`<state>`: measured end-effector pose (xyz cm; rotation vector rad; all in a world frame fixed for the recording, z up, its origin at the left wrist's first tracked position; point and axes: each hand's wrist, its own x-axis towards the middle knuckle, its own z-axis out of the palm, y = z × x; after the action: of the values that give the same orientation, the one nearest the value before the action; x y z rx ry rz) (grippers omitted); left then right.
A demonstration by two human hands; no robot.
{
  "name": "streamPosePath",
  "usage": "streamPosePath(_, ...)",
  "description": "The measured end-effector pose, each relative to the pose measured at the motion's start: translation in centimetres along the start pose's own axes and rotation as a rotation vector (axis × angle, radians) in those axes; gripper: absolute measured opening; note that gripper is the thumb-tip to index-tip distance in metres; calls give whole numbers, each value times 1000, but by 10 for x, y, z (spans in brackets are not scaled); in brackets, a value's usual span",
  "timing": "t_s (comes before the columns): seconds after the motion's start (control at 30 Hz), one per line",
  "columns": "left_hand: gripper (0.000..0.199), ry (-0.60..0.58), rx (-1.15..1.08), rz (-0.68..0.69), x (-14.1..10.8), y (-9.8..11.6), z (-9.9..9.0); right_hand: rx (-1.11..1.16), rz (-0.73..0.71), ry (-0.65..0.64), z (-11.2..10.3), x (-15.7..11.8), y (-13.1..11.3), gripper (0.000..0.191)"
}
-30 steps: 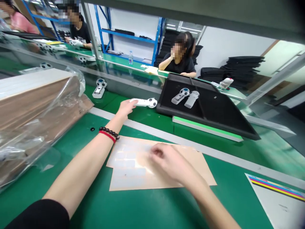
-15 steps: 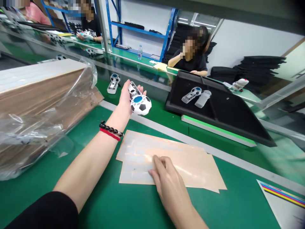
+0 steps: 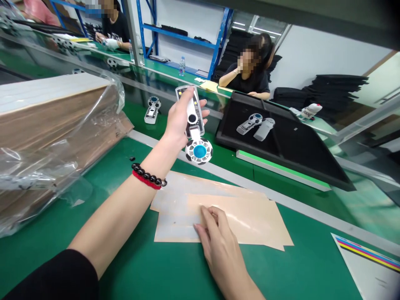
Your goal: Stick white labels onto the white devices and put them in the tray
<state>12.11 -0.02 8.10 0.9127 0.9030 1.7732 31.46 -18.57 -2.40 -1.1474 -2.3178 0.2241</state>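
Observation:
My left hand point(image 3: 181, 118) is closed around a handheld gadget with a football-patterned head point(image 3: 199, 151). Its clear and white handle is uppermost, under my thumb, and the round head with a blue centre points down towards me. Below it, on the green table, lie overlapping glossy beige sheets point(image 3: 250, 221), partly whitish on the left. The curled fingers of my right hand point(image 3: 220, 241) press together on the sheets, thumb near index finger; whether an edge is pinched between them is hard to see.
A similar gadget point(image 3: 153, 110) lies beyond my left hand. Two more rest in a black tray point(image 3: 309, 146) at right. Plastic-wrapped cardboard point(image 3: 56, 100) stands at left. A colour-striped sheet point(image 3: 368, 266) lies at lower right. Across the bench sits a person point(image 3: 250, 75).
My left hand has moved right and turned the gadget, so its handle and blue-centred face now show. My right hand stays on the sheets almost unchanged.

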Motion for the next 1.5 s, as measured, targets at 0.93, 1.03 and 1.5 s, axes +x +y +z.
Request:
streamPosePath(0.93, 44, -659, 467, 1220, -58, -2, 47, 934, 364, 102, -167, 85, 20, 18)
streamPosePath(1.03, 42, -721, 502, 1257, -63, -5, 53, 888, 407, 105, -169, 84, 17, 18)
streamPosePath(1.5, 43, -732, 543, 1300, -63, -3, 54, 933, 461, 39, -172, 83, 16, 14)
